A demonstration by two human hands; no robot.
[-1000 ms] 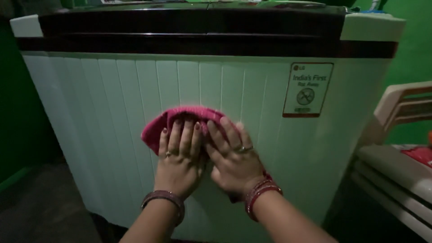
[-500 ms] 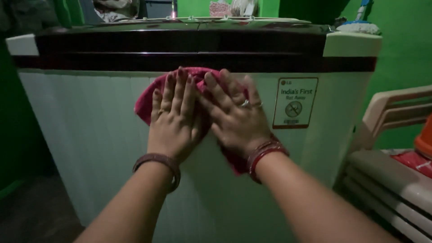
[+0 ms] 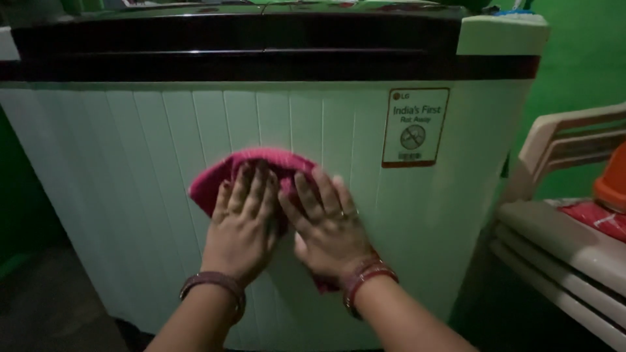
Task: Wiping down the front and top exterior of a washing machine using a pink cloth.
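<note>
Both hands and the pink cloth (image 3: 261,171) dropped lower on the washing machine front panel (image 3: 130,195) versus half a second ago. Left hand (image 3: 242,225) and right hand (image 3: 329,225) lie flat, fingers spread, pressing cloth against ribbed panel. Best kept flat, even pressure, stroking along the ribs. Sticker (image 3: 415,128) upper right, plastic chair (image 3: 561,215) beside machine.

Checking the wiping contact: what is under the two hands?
A pink cloth lies under the left hand and right hand, pressed against the white washing machine front. Its middle is covered.
</note>
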